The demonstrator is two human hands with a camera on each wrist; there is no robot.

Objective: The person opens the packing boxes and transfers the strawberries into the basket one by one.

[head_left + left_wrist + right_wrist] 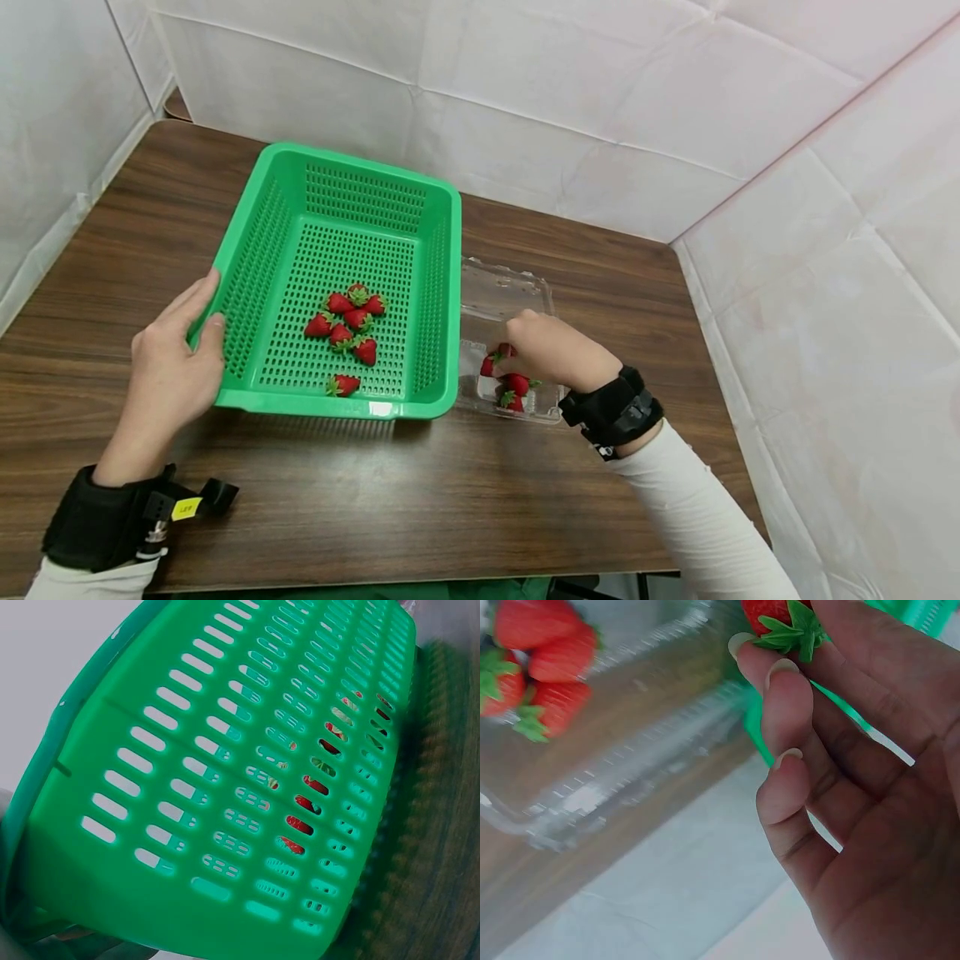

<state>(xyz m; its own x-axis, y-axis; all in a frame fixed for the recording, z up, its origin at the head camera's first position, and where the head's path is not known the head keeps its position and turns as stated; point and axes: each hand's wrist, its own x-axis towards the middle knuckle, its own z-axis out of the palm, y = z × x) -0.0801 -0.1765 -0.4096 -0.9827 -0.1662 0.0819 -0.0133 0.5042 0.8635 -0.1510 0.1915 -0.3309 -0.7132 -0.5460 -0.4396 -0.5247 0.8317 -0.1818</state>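
Note:
My left hand [176, 362] grips the left rim of a green perforated plastic basket [330, 403], thumb over the edge. Several red strawberries [341, 335] with green leaves lie on the basket floor, toward its near side. Through the slots in the left wrist view, bits of red fruit [300, 825] show. To the right of the basket, my right hand [562, 350] is over a clear plastic clamshell box [498, 292]. In the right wrist view, its thumb and fingertips pinch a strawberry [769, 613] by the leafy end. More strawberries [555, 652] sit in the box.
The dark wood-grain table [300, 500] carries both containers. White sheeting [517, 92] walls the back, and more hangs along the left and right sides. The basket's right rim overlaps the clamshell's left part in the head view.

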